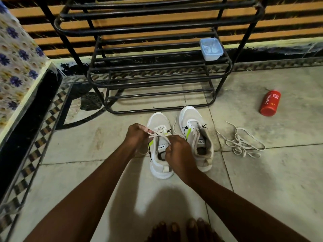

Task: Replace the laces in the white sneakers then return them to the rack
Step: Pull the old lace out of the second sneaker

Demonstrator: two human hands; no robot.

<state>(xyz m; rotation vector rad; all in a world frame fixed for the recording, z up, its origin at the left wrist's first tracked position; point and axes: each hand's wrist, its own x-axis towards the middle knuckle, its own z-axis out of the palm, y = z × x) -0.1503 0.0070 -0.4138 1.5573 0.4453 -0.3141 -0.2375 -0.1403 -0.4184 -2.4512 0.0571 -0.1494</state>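
Left hand (138,135) and right hand (176,148) are each being used to pinch the lace (158,131), which is being threaded through the white sneaker (158,119) just in front of the rack (148,65). One end could be pulled out of its hole if it is tugged too hard. "CINTHOL" is being shown on the red bottle (270,103), right of the rack.
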